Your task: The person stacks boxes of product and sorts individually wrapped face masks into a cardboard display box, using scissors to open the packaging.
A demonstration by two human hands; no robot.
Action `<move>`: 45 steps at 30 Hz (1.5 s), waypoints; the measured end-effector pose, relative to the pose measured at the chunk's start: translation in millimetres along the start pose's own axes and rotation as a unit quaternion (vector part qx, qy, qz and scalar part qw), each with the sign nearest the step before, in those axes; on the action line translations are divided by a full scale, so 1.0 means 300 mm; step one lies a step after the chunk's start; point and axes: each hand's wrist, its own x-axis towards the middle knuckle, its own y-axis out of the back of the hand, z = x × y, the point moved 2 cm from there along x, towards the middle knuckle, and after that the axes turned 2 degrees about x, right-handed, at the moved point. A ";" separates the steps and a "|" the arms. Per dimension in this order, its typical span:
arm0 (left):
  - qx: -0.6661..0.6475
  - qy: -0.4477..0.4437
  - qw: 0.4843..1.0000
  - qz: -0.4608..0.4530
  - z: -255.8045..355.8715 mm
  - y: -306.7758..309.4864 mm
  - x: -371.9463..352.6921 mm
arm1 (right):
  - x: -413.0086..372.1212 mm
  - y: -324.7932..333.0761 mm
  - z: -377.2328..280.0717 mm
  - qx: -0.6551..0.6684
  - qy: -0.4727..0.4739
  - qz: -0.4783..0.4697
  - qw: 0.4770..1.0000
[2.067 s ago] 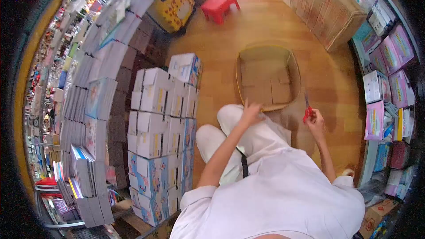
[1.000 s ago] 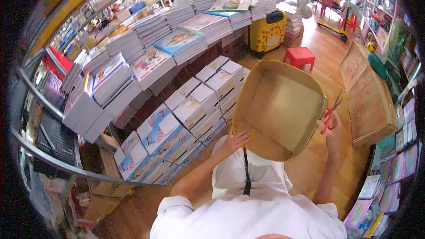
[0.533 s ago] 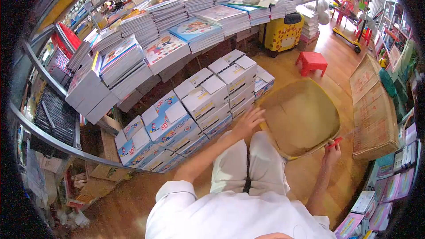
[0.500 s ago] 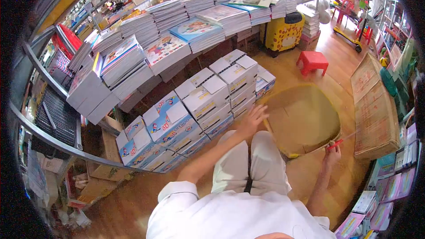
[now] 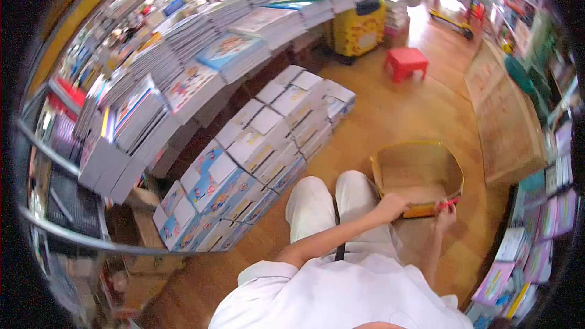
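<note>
An open brown box (image 5: pixel 414 175) with a yellow rim stands on the wooden floor just beyond my knees. My left hand (image 5: pixel 393 206) is at its near left corner, fingers drawn together on the near edge. At the near right corner, my right hand (image 5: pixel 445 215) is closed around a small red object (image 5: pixel 449 203); blur hides what kind it is. An orange-yellow strip of the box's near side shows between the two hands.
Stacked white and blue cartons (image 5: pixel 253 140) stand on my left, below a shelf of book piles (image 5: pixel 234 55). Ahead are a red stool (image 5: pixel 406 64) and a yellow spotted suitcase (image 5: pixel 358 30). A large flat carton (image 5: pixel 506 116) leans on the right beside shelved books (image 5: pixel 496 277).
My left hand has come from beside the cartons to the box's near edge, its fingers closing. The box appears lower and nearer me. The view has shifted, and my right hand keeps the red object.
</note>
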 end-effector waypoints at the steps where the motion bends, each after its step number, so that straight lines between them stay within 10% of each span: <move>1: 0.016 -0.038 0.999 0.033 0.005 0.033 0.000 | -0.020 -0.016 -0.044 -0.003 -0.028 -0.034 0.999; 8: 0.148 -0.086 0.984 0.058 -0.067 0.171 0.058 | -0.118 0.014 -0.259 -0.140 0.074 -0.155 0.975; 14: 0.219 -0.099 0.970 0.034 -0.241 0.051 0.019 | -0.226 0.208 0.012 -0.373 -0.311 -0.283 0.827; 17: 0.296 -0.054 0.954 -0.001 -0.199 0.005 0.060 | -0.281 0.199 0.107 -0.271 -0.395 -0.337 0.810; 30: 0.262 0.002 0.965 0.016 -0.185 -0.048 -0.122 | -0.237 0.149 0.198 -0.275 -0.509 -0.395 0.714; 45: 0.233 0.032 0.971 -0.031 -0.214 -0.035 -0.118 | -0.276 0.131 0.242 -0.195 -0.497 -0.357 0.766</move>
